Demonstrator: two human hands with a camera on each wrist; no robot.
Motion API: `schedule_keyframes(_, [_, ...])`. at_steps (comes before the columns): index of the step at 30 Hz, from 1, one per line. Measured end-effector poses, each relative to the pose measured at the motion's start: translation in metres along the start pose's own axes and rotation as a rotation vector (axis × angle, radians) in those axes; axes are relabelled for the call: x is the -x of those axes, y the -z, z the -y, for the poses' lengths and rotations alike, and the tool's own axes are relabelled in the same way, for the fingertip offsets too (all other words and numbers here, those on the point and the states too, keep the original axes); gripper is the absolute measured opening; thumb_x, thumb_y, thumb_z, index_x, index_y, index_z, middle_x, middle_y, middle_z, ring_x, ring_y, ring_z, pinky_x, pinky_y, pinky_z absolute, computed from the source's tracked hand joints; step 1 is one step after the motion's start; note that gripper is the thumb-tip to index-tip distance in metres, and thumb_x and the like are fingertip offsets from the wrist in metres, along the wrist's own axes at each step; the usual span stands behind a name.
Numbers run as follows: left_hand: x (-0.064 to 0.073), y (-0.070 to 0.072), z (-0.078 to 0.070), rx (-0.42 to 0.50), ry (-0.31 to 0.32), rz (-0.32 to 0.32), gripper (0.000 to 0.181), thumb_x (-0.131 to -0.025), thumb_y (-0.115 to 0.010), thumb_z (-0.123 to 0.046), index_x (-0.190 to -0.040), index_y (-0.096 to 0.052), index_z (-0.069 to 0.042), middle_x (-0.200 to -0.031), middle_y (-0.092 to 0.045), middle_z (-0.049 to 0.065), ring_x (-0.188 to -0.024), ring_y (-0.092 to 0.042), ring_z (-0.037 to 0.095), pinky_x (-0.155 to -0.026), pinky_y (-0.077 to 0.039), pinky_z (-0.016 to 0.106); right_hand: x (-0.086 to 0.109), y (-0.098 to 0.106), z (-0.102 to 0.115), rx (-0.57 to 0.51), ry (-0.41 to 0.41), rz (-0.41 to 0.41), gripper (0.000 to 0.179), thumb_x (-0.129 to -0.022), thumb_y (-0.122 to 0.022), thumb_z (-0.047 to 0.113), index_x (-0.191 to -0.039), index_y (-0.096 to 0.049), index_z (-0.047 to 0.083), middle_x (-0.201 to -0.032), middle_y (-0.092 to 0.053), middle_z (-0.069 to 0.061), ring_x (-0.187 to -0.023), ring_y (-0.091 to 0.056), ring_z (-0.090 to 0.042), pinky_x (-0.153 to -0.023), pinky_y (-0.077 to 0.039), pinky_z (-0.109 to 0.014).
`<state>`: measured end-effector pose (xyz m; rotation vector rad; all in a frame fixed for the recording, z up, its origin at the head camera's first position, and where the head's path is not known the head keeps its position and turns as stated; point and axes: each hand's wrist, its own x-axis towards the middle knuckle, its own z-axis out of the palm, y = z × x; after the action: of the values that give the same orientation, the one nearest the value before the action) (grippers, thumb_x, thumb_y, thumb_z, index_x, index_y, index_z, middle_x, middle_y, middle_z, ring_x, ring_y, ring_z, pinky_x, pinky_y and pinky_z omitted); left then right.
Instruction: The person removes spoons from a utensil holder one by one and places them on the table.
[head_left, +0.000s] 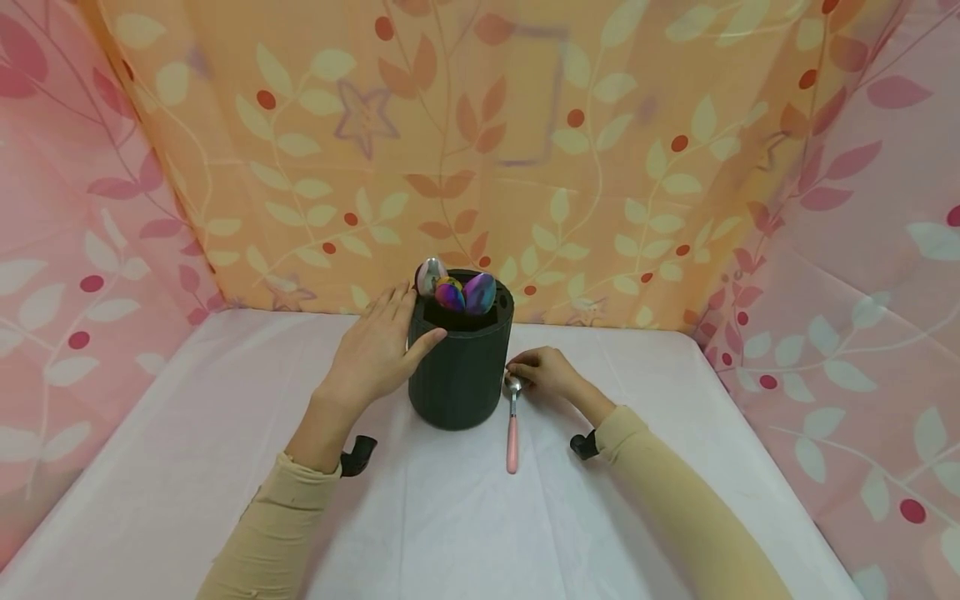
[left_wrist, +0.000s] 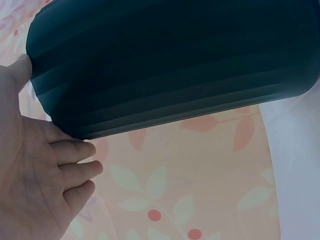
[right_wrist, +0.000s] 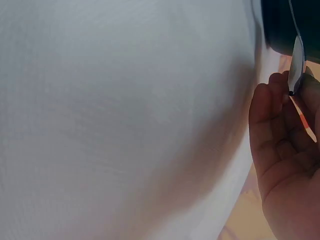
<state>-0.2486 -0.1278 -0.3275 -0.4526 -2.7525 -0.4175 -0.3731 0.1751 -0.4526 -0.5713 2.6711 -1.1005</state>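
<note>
A dark, tall utensil holder [head_left: 459,379] stands upright on the table. Three shiny spoon heads show at its mouth: a silver one [head_left: 431,275], a multicoloured one [head_left: 450,295] and a purple-blue one [head_left: 480,293]; their handles are hidden inside. My left hand [head_left: 378,346] rests against the holder's left side near the rim, fingers extended and thumb at the front; the left wrist view shows the same hand [left_wrist: 37,175] at the rim end. Just right of the holder, my right hand [head_left: 551,372] pinches the bowl of a pink-handled spoon [head_left: 512,446], its handle pointing towards me. That bowl [right_wrist: 297,62] sits between thumb and fingertips.
A white cloth [head_left: 465,517] covers the table. Leaf-patterned fabric hangs behind as an orange backdrop [head_left: 465,125], with pink side panels [head_left: 847,275] to the left and right. Black wrist mounts [head_left: 358,456] show beside both sleeves.
</note>
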Motion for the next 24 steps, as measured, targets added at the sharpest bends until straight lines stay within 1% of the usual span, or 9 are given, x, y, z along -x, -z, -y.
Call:
schedule_keyframes(5, [0.000,0.000,-0.001,-0.002,0.005,-0.004,0.094,-0.089,-0.026,-0.072,-0.151,-0.015,-0.003,-0.156,-0.018,0.015,-0.145,-0.013,0.031,-0.117,-0.013,0.047,-0.001,-0.005,0.000,0.070,0.013,-0.002,0.019,-0.092,-0.064,0.029,-0.096,-0.073,0.014,-0.076,-0.066,0.002,-0.064,-0.058,-0.013,-0.059,-0.051,-0.026])
schedule_keyframes(7, [0.000,0.000,-0.001,-0.001,0.005,-0.006,0.093,-0.089,-0.025,-0.072,-0.151,-0.015,-0.003,-0.156,-0.017,0.015,-0.145,-0.012,0.031,-0.117,-0.014,0.047,-0.002,-0.006,0.002,0.115,0.026,-0.010,0.018,-0.092,-0.063,0.029,-0.094,-0.073,0.014,-0.076,-0.066,0.003,-0.065,-0.057,-0.013,-0.060,-0.050,-0.026])
schedule_keyframes(12, [0.000,0.001,-0.002,0.000,0.002,-0.015,0.093,-0.090,-0.026,-0.072,-0.151,-0.015,-0.003,-0.156,-0.018,0.015,-0.145,-0.013,0.030,-0.117,-0.015,0.046,-0.002,-0.009,0.004,0.236,0.097,-0.049,0.017,-0.092,-0.064,0.027,-0.091,-0.073,0.013,-0.078,-0.066,0.004,-0.069,-0.055,-0.012,-0.065,-0.047,-0.026])
schedule_keyframes(14, [0.000,0.001,-0.002,0.001,0.002,-0.016,0.093,-0.090,-0.026,-0.072,-0.151,-0.015,-0.003,-0.156,-0.018,0.015,-0.145,-0.014,0.031,-0.117,-0.015,0.046,-0.001,-0.011,0.004,0.267,0.124,-0.062,0.016,-0.091,-0.065,0.025,-0.090,-0.073,0.012,-0.076,-0.065,0.003,-0.068,-0.054,-0.012,-0.064,-0.046,-0.026])
schedule_keyframes(18, [0.001,0.000,-0.002,0.011,0.007,-0.005,0.093,-0.090,-0.025,-0.072,-0.151,-0.015,-0.003,-0.157,-0.017,0.015,-0.145,-0.013,0.030,-0.117,-0.015,0.047,0.001,-0.013,0.005,0.303,0.164,-0.081,0.012,-0.091,-0.066,0.023,-0.090,-0.071,0.012,-0.072,-0.063,0.003,-0.063,-0.053,-0.011,-0.060,-0.045,-0.026])
schedule_keyframes(21, [0.001,0.000,-0.002,0.011,0.010,-0.004,0.092,-0.090,-0.026,-0.071,-0.151,-0.015,-0.003,-0.157,-0.017,0.014,-0.145,-0.013,0.029,-0.117,-0.015,0.046,0.003,-0.014,0.004,0.313,0.170,-0.091,0.011,-0.091,-0.065,0.023,-0.088,-0.070,0.013,-0.071,-0.062,0.004,-0.063,-0.052,-0.011,-0.059,-0.045,-0.026])
schedule_keyframes(24, [0.001,0.000,-0.001,0.011,0.008,-0.004,0.092,-0.090,-0.026,-0.071,-0.151,-0.014,-0.003,-0.157,-0.016,0.015,-0.145,-0.012,0.029,-0.117,-0.015,0.046,0.005,-0.014,0.004,0.319,0.156,-0.089,0.011,-0.092,-0.064,0.024,-0.088,-0.069,0.014,-0.072,-0.062,0.005,-0.064,-0.053,-0.011,-0.060,-0.045,-0.026])
